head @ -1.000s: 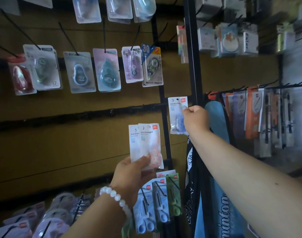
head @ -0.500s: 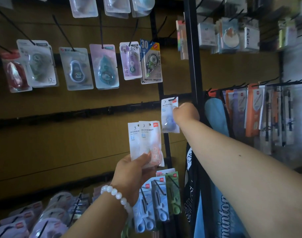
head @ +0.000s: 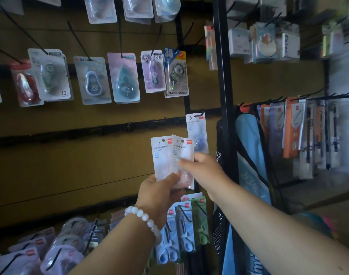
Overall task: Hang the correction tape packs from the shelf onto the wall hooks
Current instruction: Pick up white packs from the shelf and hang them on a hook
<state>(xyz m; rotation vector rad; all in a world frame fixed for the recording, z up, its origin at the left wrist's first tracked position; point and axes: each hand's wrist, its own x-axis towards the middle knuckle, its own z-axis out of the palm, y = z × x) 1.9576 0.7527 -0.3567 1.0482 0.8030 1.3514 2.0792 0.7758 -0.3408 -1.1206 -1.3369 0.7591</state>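
Head view: slat wall [head: 70, 159] w/ black hooks fills the left. One correction tape pack [head: 196, 133] already hangs on a hook at approx 1 o'clock of the hands. Left hand [head: 159, 192] grips two packs [head: 172, 155], fanned upright. Right hand [head: 204, 169] reaches at the right-hand pack, fingers prob. pinching it, blurred. So one hung, two left.

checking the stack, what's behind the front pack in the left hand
A second white pack sits behind the front pack, offset left and held by the left hand. Anything further behind is covered.
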